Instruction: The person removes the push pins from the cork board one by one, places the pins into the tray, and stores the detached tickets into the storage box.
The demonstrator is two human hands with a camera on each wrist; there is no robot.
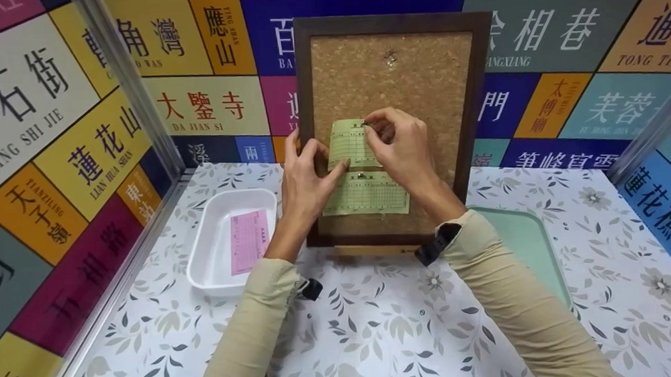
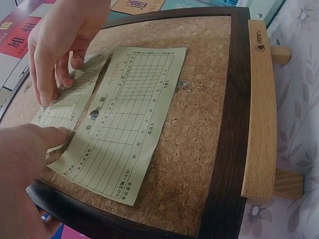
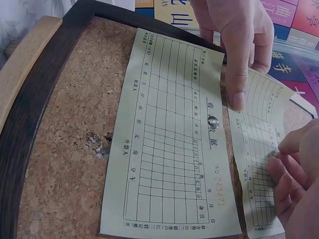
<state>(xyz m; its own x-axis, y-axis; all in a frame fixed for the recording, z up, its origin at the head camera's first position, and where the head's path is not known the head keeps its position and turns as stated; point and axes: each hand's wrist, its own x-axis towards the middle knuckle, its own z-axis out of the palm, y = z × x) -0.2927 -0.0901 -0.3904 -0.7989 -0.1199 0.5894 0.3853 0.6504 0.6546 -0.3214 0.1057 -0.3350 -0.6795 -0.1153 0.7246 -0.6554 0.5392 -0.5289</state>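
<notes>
Two green receipt slips lie one above the other on a dark-framed cork board (image 1: 343,83). A shiny push pin (image 3: 213,122) sits through the heading of the lower slip (image 2: 119,124). Across the left edge of the frame, my left hand (image 1: 305,176) grips the board, fingers at its side, while the thumb presses the lower edge of the upper slip (image 1: 346,147). At that slip's heading, my right hand (image 1: 405,143) pinches a small pin, mostly hidden by the fingertips. In the right wrist view, the left thumb (image 3: 238,89) lies flat on the paper.
To the left, a white tray (image 1: 200,261) holds a pink slip (image 1: 249,242). A pale green tray (image 1: 528,241) lies right of the board, partly behind my sleeve. Small shiny bits (image 1: 390,60) are stuck near the board's top. A wooden stand ledge (image 2: 259,114) supports the board.
</notes>
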